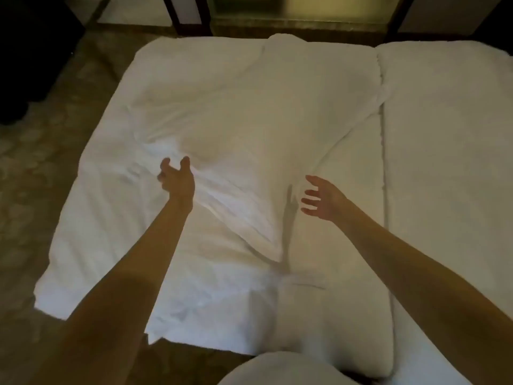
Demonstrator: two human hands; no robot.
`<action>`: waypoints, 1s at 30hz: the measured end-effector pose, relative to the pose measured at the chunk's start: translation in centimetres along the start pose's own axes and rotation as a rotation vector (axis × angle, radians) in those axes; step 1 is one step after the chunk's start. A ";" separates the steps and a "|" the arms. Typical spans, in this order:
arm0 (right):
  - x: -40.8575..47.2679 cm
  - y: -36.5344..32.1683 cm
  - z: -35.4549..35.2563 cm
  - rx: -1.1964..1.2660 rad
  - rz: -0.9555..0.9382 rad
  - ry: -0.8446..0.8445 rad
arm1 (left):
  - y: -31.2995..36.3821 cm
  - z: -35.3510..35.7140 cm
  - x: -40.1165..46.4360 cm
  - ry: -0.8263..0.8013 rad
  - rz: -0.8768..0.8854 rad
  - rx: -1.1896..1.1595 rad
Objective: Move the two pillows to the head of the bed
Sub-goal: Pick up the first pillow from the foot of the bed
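A white pillow lies crooked across the middle of the white bed, its near corner pointing towards me. A second white pillow lies at the near edge, below my arms. My left hand hovers over the middle pillow's left side with fingers spread and nothing in it. Beside that pillow's right edge, my right hand is open too, palm turned inward, holding nothing. I cannot tell whether either hand touches the fabric.
A second white mattress adjoins on the right, with a seam between the two. Dark wooden posts and a wall stand at the far end. Patterned carpet runs along the left. Something white and rounded sits at the bottom edge.
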State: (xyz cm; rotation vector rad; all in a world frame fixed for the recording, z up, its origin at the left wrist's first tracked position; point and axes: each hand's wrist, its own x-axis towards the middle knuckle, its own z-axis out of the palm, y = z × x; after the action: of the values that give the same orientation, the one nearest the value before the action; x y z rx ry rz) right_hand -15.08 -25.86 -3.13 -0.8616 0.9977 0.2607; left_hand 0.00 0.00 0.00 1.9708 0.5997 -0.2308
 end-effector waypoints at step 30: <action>6.4 -0.2 3.1 -0.097 -0.102 0.323 | 1.7 9.7 6.3 -0.286 0.414 0.644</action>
State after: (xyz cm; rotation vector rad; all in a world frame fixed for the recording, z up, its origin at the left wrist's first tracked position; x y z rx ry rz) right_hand -9.58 -24.88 -7.47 -1.0616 1.2432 0.0836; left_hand 7.22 -7.19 -5.80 2.5586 -0.1003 -0.4789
